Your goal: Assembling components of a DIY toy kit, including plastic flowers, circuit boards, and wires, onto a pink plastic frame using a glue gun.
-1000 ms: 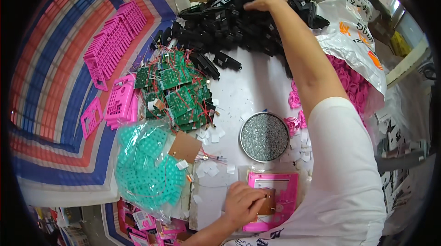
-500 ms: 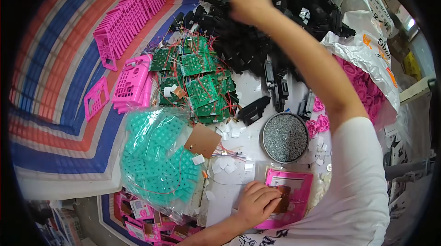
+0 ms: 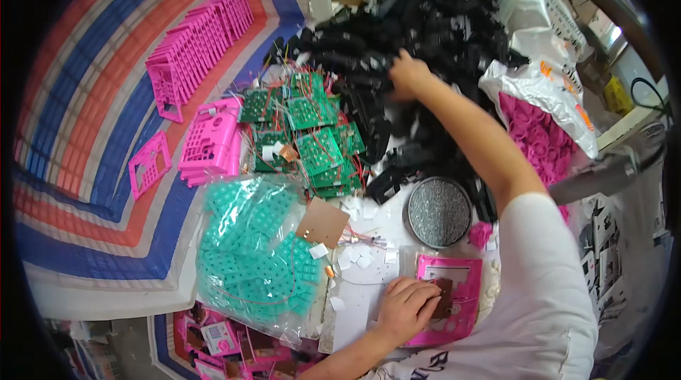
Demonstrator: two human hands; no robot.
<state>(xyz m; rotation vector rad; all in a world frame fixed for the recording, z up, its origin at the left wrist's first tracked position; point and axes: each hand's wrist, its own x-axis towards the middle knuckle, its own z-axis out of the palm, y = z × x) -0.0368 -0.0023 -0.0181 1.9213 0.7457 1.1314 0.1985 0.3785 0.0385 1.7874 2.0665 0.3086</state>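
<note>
My left hand (image 3: pixel 408 307) rests at the near edge of the work surface, its fingers bent together on a small brown circuit board (image 3: pixel 444 298). That board lies in a pink plastic casing (image 3: pixel 464 315), whose left part is hidden by the hand. My right arm reaches far forward, and my right hand (image 3: pixel 411 76) is at the heap of black plastic parts (image 3: pixel 454 21). Its fingers are smeared by motion, so what they hold is unclear. A round tin of small grey metal pieces (image 3: pixel 439 212) stands between the heap and the casing.
Left of centre lie green circuit boards with red wires (image 3: pixel 316 149) and a clear bag of teal keypads (image 3: pixel 255 252). Pink frames (image 3: pixel 202 46) stand in a row on striped cloth at far left. A silvery bag of pink coils (image 3: pixel 535 131) is at right.
My right hand has come nearer from the back of the heap. Black parts have spread forward, close around the tin, covering some pink coils. My left hand stays on the board.
</note>
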